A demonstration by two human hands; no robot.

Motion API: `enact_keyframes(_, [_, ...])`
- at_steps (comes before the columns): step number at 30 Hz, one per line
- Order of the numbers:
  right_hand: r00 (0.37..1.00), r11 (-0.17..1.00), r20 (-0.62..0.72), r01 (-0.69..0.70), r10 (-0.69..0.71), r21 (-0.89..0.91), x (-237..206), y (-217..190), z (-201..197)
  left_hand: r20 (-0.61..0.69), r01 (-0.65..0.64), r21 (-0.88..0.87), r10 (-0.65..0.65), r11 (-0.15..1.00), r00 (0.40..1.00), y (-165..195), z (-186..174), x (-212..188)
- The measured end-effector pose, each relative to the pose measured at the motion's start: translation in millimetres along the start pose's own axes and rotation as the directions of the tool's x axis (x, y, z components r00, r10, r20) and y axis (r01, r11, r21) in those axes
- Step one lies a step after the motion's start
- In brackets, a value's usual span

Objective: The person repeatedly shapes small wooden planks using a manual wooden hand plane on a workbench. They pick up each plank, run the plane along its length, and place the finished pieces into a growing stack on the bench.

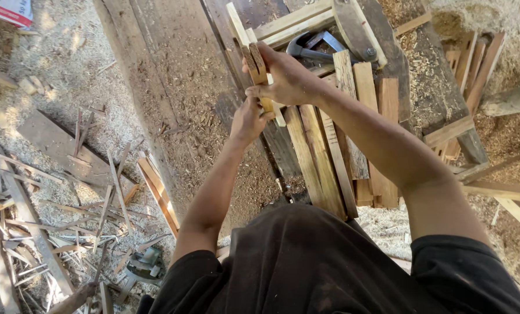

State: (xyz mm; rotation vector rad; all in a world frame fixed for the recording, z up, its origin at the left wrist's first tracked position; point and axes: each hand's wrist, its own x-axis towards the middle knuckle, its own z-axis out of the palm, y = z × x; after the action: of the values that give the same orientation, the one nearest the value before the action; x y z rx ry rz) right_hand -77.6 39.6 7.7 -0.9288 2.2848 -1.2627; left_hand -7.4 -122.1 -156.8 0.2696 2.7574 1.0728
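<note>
Beside claw hammer (315, 47), stacked slats (329, 145)

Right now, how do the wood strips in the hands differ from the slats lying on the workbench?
The held wood strips are gripped upright by the right hand and left hand; the slats lie flat on the workbench. The strips are a small bunch pressed together, while the slats are many, spread side by side. The slats look wider. Both are pale, rough-sawn wood.
</note>
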Motion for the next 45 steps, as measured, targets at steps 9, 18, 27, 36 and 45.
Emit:
enact_keyframes(9, [0.996,0.995,-0.063,0.056,-0.061,-0.080,34,38,-13,-0.034,0.016,0.107,-0.012,0.994,0.999,-16,-10,41])
enact_keyframes(18, [0.999,1.000,-0.054,-0.002,0.004,0.028,71,69,-12,-0.089,-0.051,0.260,0.076,0.964,0.993,-28,-17,70])
enact_keyframes(27, [0.966,0.986,-0.197,0.167,-0.165,-0.010,24,11,-32,-0.204,0.058,0.017,-0.053,0.998,0.978,-1,-37,95])
enact_keyframes(36, [0.816,0.996,-0.574,-0.084,0.072,0.006,-334,40,-55,0.260,-0.013,-0.268,0.085,0.963,0.962,118,33,-49])
enact_keyframes(45, [-0.424,-0.166,-0.111,-0.565,0.899,0.808,-606,94,185,0.567,0.638,-0.159,-0.460,0.753,0.684,107,142,-104])
